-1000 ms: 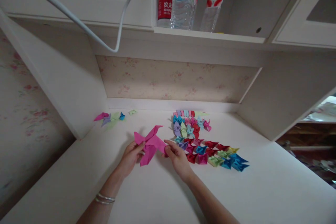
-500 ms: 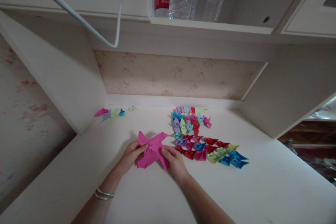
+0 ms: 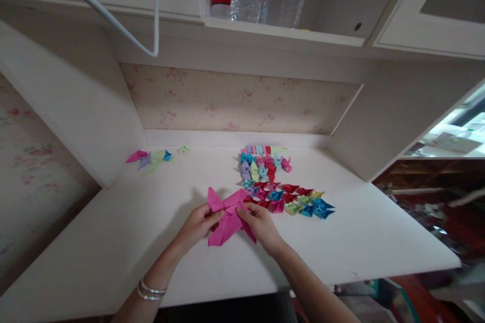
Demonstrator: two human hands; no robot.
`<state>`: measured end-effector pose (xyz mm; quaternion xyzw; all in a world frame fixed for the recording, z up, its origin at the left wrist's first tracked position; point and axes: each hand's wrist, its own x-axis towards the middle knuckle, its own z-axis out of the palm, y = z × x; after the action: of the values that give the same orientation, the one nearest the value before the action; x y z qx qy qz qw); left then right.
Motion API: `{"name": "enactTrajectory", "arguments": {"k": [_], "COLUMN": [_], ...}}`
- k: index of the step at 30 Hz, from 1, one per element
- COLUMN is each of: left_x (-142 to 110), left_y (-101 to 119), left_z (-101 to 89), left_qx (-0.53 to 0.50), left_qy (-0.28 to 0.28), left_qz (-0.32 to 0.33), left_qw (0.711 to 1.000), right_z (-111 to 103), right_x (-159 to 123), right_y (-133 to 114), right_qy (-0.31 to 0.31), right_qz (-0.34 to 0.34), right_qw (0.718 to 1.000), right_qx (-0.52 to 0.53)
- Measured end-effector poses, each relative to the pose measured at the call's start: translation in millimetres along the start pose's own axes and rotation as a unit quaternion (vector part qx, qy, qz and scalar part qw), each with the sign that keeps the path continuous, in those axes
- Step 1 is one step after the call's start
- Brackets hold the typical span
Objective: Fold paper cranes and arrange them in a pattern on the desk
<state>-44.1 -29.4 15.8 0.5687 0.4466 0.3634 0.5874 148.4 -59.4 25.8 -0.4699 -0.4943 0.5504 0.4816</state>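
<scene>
Fingers [image 3: 215, 219] closed, the left hand [image 3: 197, 225] and right hand [image 3: 264, 227] pinch one pink folded paper [image 3: 227, 227] over the surface [image 3: 212, 277]. From it, one lone green piece [image 3: 184, 150] lies toward eleven o'clock, one large colourful cluster [image 3: 276, 195] toward two.

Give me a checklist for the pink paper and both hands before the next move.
1. Left hand gripping the pink paper: ok, thumb on top.
2. Right hand gripping it: ok, thumb on top.
3. Fingers' placement underneath: cannot tell, mostly hidden.
4. Unblocked view of the folded pieces at right: not ok, right hand covers some.
5. Bracelets clear of the paper: ok, back on the left wrist.
</scene>
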Motion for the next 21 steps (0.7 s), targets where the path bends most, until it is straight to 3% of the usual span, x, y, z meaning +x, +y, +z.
{"name": "enactTrajectory", "arguments": {"k": [6, 10, 15, 18, 21], "left_x": [-22, -29, -25, -21, -19], "left_y": [-2, -10, -15, -17, -19], "left_z": [38.6, 62.8, 84.6, 91.4, 94.1], "left_qx": [0.198, 0.337, 0.463, 0.493, 0.511], "left_qy": [0.033, 0.033, 0.049, 0.061, 0.061], "left_qz": [0.06, 0.044, 0.035, 0.045, 0.051], "left_qw": [0.978, 0.94, 0.884, 0.867, 0.856], "right_z": [-23, -38, -50, -55, -59], "right_x": [-44, -66, -75, -74, -71], "right_y": [13, 26, 30, 32, 33], "right_qy": [0.076, 0.112, 0.159, 0.171, 0.185], "right_qz": [0.019, 0.02, -0.016, -0.015, -0.057], "right_qw": [0.997, 0.984, 0.918, 0.869, 0.832], "right_qx": [-0.021, -0.134, -0.363, -0.465, -0.52]}}
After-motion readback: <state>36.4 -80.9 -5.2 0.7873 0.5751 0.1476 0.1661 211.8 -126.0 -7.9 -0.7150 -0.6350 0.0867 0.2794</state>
